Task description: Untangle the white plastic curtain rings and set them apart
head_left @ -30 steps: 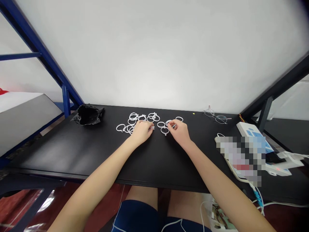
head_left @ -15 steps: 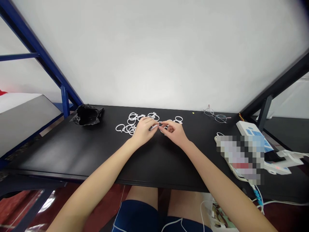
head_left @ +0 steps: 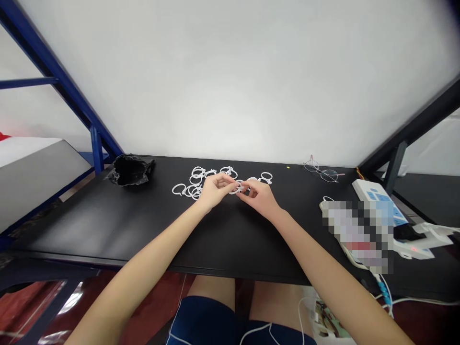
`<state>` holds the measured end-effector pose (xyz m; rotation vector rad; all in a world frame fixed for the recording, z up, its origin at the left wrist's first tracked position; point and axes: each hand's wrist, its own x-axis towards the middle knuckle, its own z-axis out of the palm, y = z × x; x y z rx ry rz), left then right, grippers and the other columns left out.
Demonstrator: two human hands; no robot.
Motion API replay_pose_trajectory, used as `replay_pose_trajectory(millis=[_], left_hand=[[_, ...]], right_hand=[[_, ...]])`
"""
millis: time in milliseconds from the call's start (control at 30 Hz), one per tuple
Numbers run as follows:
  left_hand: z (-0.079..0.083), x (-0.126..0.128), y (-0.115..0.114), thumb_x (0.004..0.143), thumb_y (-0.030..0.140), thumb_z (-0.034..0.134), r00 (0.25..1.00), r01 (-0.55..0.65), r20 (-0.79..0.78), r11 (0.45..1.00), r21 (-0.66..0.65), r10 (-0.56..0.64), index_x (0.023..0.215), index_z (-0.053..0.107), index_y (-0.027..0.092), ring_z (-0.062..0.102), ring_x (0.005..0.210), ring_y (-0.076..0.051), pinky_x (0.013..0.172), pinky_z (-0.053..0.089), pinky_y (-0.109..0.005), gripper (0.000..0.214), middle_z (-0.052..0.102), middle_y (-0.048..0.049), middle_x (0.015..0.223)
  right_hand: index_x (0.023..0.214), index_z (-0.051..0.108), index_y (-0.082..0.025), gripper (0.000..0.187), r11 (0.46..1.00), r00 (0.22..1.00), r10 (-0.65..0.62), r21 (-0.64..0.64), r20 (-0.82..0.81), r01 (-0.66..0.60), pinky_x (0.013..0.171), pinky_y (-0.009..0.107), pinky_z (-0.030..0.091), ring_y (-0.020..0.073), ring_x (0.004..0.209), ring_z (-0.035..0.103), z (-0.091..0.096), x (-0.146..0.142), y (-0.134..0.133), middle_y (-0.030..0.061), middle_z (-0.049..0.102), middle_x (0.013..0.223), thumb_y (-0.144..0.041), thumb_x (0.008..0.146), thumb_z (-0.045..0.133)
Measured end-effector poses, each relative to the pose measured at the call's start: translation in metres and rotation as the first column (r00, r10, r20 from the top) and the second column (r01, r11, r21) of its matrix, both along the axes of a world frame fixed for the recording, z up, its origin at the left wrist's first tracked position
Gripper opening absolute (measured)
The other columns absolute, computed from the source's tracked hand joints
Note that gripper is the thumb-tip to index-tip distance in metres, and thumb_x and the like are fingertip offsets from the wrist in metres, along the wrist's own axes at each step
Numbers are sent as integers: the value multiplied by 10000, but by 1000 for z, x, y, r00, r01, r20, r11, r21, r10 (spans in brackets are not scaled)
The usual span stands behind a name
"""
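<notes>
Above the middle of the black table, my left hand (head_left: 217, 189) pinches the left side of a white plastic ring (head_left: 237, 188) between thumb and fingertips. The fingertips of my right hand (head_left: 259, 194) are closed on the right side of the same ring, partly covering it. Several more white rings (head_left: 196, 179), which have small clasp-like ends, lie loosely to the left of and behind my left hand. A smaller group of white rings (head_left: 266, 177) rests just beyond my right hand.
A crumpled black plastic bag (head_left: 131, 171) gapes at the table's back left. Eyeglasses (head_left: 321, 171) lie at the back right. A phone (head_left: 354, 235) with a cable, a white power strip (head_left: 377, 199) and white chargers (head_left: 417, 247) occupy the right side. The black table (head_left: 108, 225) meets a white wall.
The white ring between my hands has turned, and its round outline now shows more. My left fingers have shifted their hold on it. The other rings lie as before.
</notes>
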<state>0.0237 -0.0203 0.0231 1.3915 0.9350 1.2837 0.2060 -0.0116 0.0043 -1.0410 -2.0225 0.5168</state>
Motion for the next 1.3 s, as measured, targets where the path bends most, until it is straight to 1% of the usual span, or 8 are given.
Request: replay_pose_trajectory(millis=[133, 300, 600, 900, 1067, 1167, 1233, 1300], left_hand=[[0, -1, 3, 643, 348, 799, 997, -52, 46, 996, -70, 56, 746, 635, 131, 651, 645, -146, 558, 489, -236, 291, 684, -45, 708], [0, -2, 5, 635, 338, 798, 995, -83, 53, 991, -102, 89, 755, 647, 129, 643, 632, -135, 531, 471, -218, 285, 690, -48, 724], [-2, -4, 7, 632, 334, 798, 990, -132, 46, 989, -59, 135, 737, 643, 129, 614, 593, -116, 561, 488, -239, 279, 695, -49, 724], [-3, -4, 8, 616, 332, 806, 990, -131, 42, 986, -106, 136, 715, 644, 120, 615, 587, -116, 526, 459, -215, 285, 683, -44, 700], [-2, -2, 7, 681, 367, 760, 995, -97, -20, 988, -117, 95, 811, 636, 129, 617, 641, -114, 510, 461, -186, 298, 659, -38, 758], [-3, -2, 5, 751, 419, 700, 994, -69, -91, 997, -33, 65, 916, 638, 146, 620, 724, -127, 518, 488, -188, 325, 654, -58, 891], [-2, -3, 5, 763, 417, 696, 995, 18, -102, 1000, 15, -17, 1023, 631, 166, 626, 833, -156, 548, 509, -197, 367, 647, -79, 1017], [0, -5, 4, 736, 377, 735, 990, 127, -67, 992, 11, -126, 1122, 608, 184, 621, 948, -194, 582, 519, -205, 450, 632, -100, 1126]], right_hand=[[874, 669, -224, 109, 998, 999, 33, 55, 28, -35, 553, 265, 435, 94, 480, 476, 1, 0, -1, 12, 641, 794, -296, 828, 602], [810, 653, -221, 146, 994, 998, 49, 90, 49, -54, 565, 271, 435, 100, 480, 455, 3, -3, -4, 7, 615, 729, -347, 847, 590], [960, 645, -213, 209, 990, 993, 115, 81, 32, -117, 565, 270, 446, 91, 463, 463, 7, -5, -10, 23, 656, 808, -364, 882, 524], [899, 643, -205, 166, 982, 992, 122, 139, 33, -126, 569, 261, 436, 85, 470, 440, 4, -5, -7, 16, 649, 792, -354, 879, 575], [859, 642, -177, 220, 980, 993, 113, 163, 35, -117, 568, 258, 419, 100, 512, 468, 3, -6, -5, 22, 613, 726, -348, 927, 520], [859, 637, -178, 249, 989, 995, 103, 104, 6, -103, 567, 266, 429, 110, 516, 498, 5, -6, -7, 19, 605, 703, -374, 936, 504], [881, 636, -184, 256, 995, 994, 102, 29, -47, -100, 558, 266, 440, 109, 507, 519, 6, -6, -8, 17, 617, 712, -397, 933, 504], [902, 634, -192, 256, 994, 989, 93, -49, -116, -99, 545, 261, 450, 104, 498, 540, 6, -6, -9, 16, 638, 743, -420, 921, 518]])
